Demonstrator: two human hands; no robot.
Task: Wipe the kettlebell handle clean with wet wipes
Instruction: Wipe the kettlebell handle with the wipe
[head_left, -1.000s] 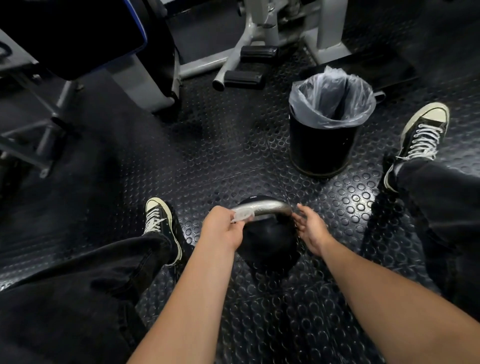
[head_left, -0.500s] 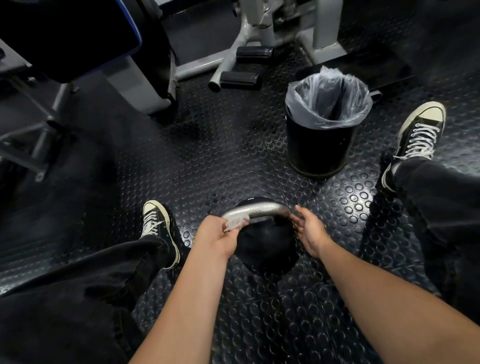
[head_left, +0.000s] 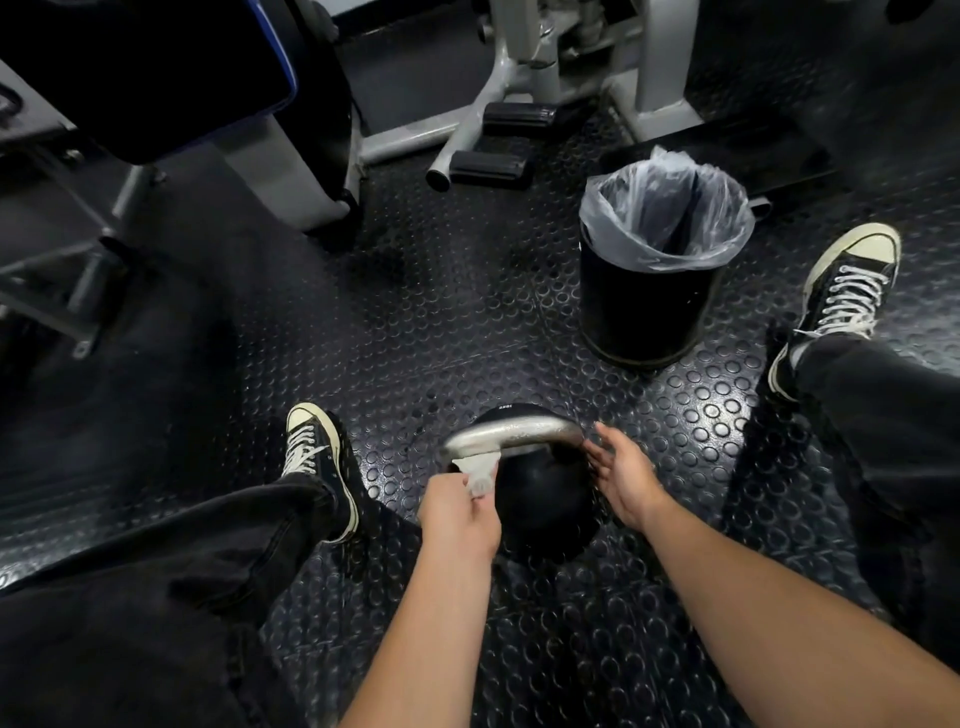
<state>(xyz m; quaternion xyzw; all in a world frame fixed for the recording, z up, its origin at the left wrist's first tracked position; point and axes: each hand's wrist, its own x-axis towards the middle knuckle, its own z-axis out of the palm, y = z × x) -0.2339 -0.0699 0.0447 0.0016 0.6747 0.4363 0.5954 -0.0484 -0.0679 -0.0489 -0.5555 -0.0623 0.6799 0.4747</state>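
we are sitting on a black rubber floor (head_left: 457, 312) with round bumps all over it. our legs in dark trousers are spread wide, and we wear black shoes with white laces, one shoe (head_left: 317, 462) on the left and one shoe (head_left: 847, 291) far out on the right.

between our legs sits the kettlebell (head_left: 545, 493). it is a round black ball and it stands on the floor. its handle (head_left: 511, 434) is a shiny silver bar that curves over the top.

our left hand (head_left: 460, 512) is curled up and pinches a white wet wipe (head_left: 480, 475). the wipe reaches up to the left end of the handle, right where the bar bends down to the ball, and it looks like it touches the metal there (the wipe is a bit blurry, so we cannot see its folds).

our right hand (head_left: 623, 475) is by the right end of the handle. its fingers are spread out and loose, and the tips are up against the side of the kettlebell just under the bar. it does not grab anything.

past the kettlebell, a little to the right, stands a black bin (head_left: 649, 306) with a clear plastic bag (head_left: 665, 218) folded over its rim. it is apart from the kettlebell.

farther away are grey metal gym machines (head_left: 545, 67) with black foot pads (head_left: 491, 169). on the left is a big dark seat pad with a blue edge (head_left: 156, 73).
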